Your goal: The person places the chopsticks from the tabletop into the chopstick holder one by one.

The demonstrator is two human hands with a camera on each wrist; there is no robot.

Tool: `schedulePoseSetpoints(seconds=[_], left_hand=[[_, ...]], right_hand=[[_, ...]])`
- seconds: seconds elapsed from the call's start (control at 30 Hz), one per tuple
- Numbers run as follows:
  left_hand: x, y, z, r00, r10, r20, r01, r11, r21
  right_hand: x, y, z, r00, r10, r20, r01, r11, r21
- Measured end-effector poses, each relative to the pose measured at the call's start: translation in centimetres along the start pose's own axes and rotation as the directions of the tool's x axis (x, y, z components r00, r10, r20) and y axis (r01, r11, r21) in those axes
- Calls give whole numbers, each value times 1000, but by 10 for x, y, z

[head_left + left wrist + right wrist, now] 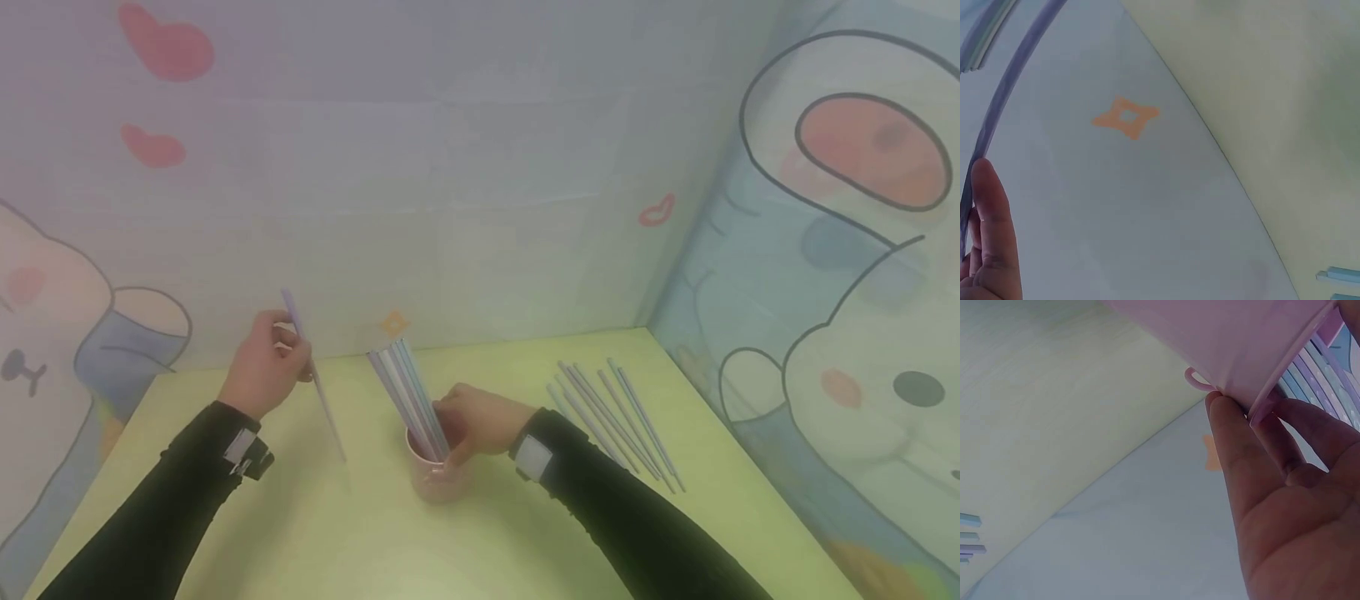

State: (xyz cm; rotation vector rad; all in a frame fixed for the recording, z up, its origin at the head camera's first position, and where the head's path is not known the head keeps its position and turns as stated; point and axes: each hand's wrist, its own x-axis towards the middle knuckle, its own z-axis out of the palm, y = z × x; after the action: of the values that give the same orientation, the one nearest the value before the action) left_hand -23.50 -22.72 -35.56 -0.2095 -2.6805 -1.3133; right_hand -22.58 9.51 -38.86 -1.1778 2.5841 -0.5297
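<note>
My left hand (264,365) pinches a long thin lilac stick (321,392) near its upper part. The stick slants down to the right over the yellow table, left of a pink cup (438,483). In the left wrist view the thumb lies along the lilac stick (1007,81). With fingers at its rim, my right hand (483,421) grips the cup from the right. A bundle of several pastel sticks (408,396) leans to the left inside it. The right wrist view shows fingertips on either side of the pink cup's rim (1235,350), close to a small loop handle (1196,380).
Several loose sticks (618,425) lie side by side on the yellow table (360,542), right of the cup and beyond the right forearm. A printed backdrop (487,208) rises behind the table, with a side panel (825,275) at the right.
</note>
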Motion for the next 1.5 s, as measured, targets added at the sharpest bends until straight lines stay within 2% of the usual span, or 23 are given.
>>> schedulePoseSetpoints(seconds=[0.23,0.43,0.53,0.7,0.97,1.27,1.5], left_hand=[[3,14,5,999,-18,-48,11,992,-128],[2,26,14,997,-15,-77,-6,966,-257],[0,31,20,997,-4,-81,-20,957,-288],[-2,35,29,998,12,-60,-29,959,-284],[-4,33,47,1000,22,-18,-26,964,-264],[-10,28,67,999,43,11,-39,967,-252],[-13,22,79,997,74,26,-68,977,-203]], right_hand=[[1,-1,0,1000,16,3,-16,1000,4],[3,1,0,1000,-26,4,25,999,30],[3,2,0,999,-32,5,31,999,44],[3,3,0,1000,-27,2,26,999,46],[4,3,0,996,-93,11,91,991,94],[2,1,-2,999,-35,10,35,999,34],[0,0,-2,1000,12,15,-12,999,32]])
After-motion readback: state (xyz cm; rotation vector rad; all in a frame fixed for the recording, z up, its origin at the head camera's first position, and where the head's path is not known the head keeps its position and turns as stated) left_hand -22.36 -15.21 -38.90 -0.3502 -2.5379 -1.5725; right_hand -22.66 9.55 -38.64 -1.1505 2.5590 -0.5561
